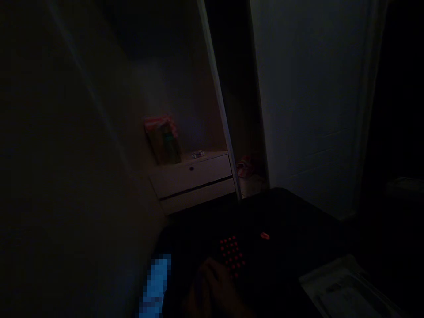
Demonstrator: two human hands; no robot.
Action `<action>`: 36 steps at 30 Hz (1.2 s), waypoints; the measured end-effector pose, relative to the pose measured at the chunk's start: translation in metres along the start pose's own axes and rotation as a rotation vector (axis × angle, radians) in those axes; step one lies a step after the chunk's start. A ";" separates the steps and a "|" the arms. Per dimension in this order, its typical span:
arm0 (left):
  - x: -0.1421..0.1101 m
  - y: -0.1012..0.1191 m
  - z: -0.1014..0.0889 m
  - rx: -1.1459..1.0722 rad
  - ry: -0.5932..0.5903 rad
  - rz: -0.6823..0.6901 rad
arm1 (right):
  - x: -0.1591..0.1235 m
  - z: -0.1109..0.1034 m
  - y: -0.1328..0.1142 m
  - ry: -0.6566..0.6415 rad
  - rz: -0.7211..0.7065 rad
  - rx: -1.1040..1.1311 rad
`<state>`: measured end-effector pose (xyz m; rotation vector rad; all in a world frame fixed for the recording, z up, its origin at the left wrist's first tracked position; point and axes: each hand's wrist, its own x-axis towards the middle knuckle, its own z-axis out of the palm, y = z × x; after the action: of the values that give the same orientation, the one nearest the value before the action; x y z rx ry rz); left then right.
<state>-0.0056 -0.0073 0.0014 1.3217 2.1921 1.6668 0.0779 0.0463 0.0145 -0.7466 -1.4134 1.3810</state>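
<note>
At far left, a dim wall point(76, 176) fills the view from top to bottom. At its lower right stands a bright blue, blocky patch point(155, 285), its details blurred into squares. Farther back, an upright packet point(164, 139) with a reddish top and a green mark leans on a pale drawer unit point(194, 176), which has a dark round spot on its upper front. A small multicoloured item point(198, 154) lies just right of the packet.

At bottom centre is a hand point(220, 282), seen dimly; it is too dark to tell which one it is, how far it is open, or whether it holds anything. The grid of red dots point(232, 252) glows just beside its upper right, over a dark surface point(285, 216). Right of the grid, and apart from it, shows a small red mark point(265, 236). Behind rises a pale panel point(308, 101). At lower right lies a flat pale packet point(318, 280).
</note>
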 end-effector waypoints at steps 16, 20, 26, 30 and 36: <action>0.015 -0.021 0.003 -0.042 0.002 -0.007 | -0.004 -0.001 -0.011 0.030 -0.039 0.093; 0.021 -0.029 0.003 -0.057 -0.035 -0.001 | -0.005 -0.001 -0.016 0.036 -0.025 0.061; 0.017 -0.031 0.004 -0.071 -0.053 0.020 | -0.005 -0.002 -0.014 0.051 0.005 0.036; 0.008 -0.026 0.005 -0.080 -0.045 0.032 | -0.004 -0.003 -0.014 0.028 -0.016 0.034; 0.011 -0.020 0.005 -0.093 -0.027 0.020 | -0.002 0.000 -0.012 0.089 -0.015 0.073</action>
<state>-0.0216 0.0033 -0.0127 1.3389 2.0661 1.7249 0.0807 0.0423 0.0253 -0.7397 -1.2907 1.3643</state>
